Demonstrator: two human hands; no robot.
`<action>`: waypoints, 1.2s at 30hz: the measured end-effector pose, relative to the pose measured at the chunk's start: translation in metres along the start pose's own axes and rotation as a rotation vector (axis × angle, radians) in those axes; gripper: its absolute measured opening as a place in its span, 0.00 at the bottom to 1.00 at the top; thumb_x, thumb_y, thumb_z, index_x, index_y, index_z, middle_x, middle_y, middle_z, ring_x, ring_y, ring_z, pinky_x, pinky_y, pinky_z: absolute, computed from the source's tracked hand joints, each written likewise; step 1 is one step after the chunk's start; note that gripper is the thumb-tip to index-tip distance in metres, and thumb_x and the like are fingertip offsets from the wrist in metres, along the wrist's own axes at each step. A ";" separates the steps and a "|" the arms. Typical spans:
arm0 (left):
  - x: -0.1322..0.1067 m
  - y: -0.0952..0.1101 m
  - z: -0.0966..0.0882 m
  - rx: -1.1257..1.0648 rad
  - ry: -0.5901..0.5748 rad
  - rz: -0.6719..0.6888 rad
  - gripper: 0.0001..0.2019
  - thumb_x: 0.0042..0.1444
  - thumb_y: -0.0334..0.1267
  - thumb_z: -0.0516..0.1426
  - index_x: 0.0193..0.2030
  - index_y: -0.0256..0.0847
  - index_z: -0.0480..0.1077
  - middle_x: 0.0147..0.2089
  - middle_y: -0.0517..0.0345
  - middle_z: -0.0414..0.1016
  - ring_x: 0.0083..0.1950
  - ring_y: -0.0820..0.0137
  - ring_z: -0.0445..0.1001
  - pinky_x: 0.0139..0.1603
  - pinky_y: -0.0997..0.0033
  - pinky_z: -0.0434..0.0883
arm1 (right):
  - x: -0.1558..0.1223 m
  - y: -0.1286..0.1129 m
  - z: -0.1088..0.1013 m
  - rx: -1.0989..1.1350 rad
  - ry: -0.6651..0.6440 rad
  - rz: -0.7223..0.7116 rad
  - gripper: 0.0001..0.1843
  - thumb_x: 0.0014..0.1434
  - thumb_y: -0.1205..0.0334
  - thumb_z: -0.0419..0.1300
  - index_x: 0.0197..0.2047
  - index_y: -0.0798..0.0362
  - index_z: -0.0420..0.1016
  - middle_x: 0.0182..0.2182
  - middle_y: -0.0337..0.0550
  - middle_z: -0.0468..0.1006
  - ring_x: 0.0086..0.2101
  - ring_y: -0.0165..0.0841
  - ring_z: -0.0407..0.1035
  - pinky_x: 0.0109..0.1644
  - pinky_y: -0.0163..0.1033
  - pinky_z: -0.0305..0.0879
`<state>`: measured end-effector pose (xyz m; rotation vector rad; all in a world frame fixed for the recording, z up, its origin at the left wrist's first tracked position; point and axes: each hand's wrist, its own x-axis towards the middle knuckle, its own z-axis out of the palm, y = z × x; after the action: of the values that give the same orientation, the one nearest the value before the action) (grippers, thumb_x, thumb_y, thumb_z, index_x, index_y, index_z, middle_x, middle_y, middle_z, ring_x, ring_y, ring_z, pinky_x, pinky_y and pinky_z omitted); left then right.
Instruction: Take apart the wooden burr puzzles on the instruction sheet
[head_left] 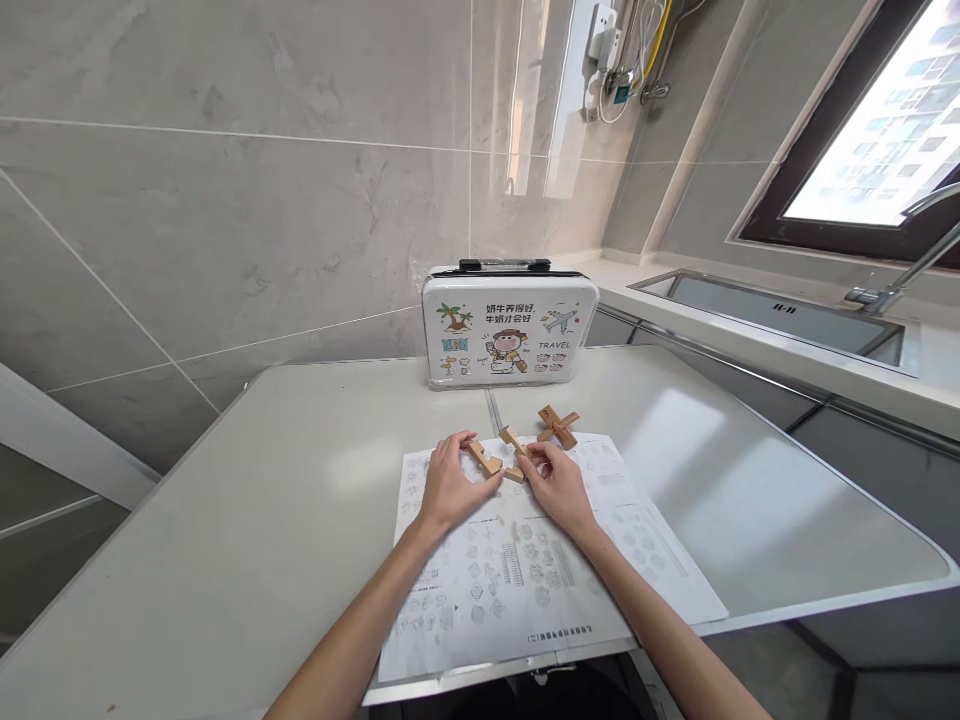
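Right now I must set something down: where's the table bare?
The table looks bare left of the sheet and right of it, out to the edges. Crowded: the middle, where the left hand and right hand hold blocks, with the cross and case beyond.

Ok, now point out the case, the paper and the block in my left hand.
Case (511, 335): head view, middle of its printed front.
Paper (517, 580): head view, middle of its printed face.
Block (481, 456): head view, middle of its length, beside your left hand's (448, 490) fingers.
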<state>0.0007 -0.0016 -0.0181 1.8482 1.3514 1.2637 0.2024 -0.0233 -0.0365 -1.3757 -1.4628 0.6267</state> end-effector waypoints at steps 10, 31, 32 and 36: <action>0.001 -0.001 0.000 0.275 -0.047 0.032 0.24 0.51 0.43 0.69 0.53 0.45 0.67 0.52 0.52 0.77 0.55 0.53 0.75 0.58 0.50 0.71 | -0.003 -0.008 0.001 0.023 -0.057 0.047 0.22 0.66 0.38 0.60 0.43 0.49 0.75 0.40 0.49 0.85 0.30 0.40 0.77 0.35 0.44 0.71; -0.004 0.006 -0.001 0.394 -0.205 0.174 0.28 0.47 0.49 0.73 0.51 0.46 0.69 0.47 0.55 0.77 0.49 0.54 0.75 0.54 0.50 0.71 | -0.004 -0.008 -0.002 -0.280 0.041 0.049 0.13 0.65 0.48 0.60 0.38 0.49 0.77 0.31 0.42 0.81 0.32 0.39 0.74 0.37 0.41 0.65; -0.004 0.007 -0.001 0.404 -0.202 0.176 0.28 0.47 0.50 0.73 0.51 0.46 0.69 0.46 0.55 0.77 0.48 0.55 0.75 0.53 0.50 0.71 | -0.004 -0.008 -0.002 -0.288 0.037 0.045 0.13 0.65 0.49 0.60 0.39 0.49 0.78 0.31 0.42 0.80 0.32 0.38 0.74 0.37 0.41 0.65; -0.007 0.009 0.000 0.408 -0.222 0.210 0.31 0.46 0.51 0.74 0.52 0.47 0.68 0.46 0.56 0.76 0.48 0.55 0.74 0.52 0.51 0.72 | -0.005 -0.008 -0.002 -0.316 0.010 0.007 0.11 0.65 0.51 0.59 0.41 0.48 0.79 0.32 0.40 0.80 0.33 0.38 0.74 0.36 0.40 0.64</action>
<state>0.0045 -0.0114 -0.0137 2.3840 1.3955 0.8853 0.2001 -0.0302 -0.0305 -1.6223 -1.5983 0.4031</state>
